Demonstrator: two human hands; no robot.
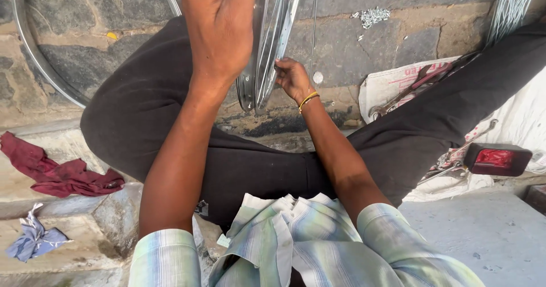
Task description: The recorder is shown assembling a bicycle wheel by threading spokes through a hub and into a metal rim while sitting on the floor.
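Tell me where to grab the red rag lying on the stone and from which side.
Pinch the red rag at its bunched, raised folds near the middle, coming straight down from above. It lies crumpled and flat on the stone step, left of the knee, with nothing on it; its thin edges offer less to grip.

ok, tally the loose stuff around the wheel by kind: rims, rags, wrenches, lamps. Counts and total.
Wheel rims: 2, one gripped by the left hand and right hand at, one lying on the stone floor
Rags: 2, maroon, blue
Wrenches: 1 clear
Red lamps: 1
Total: 6
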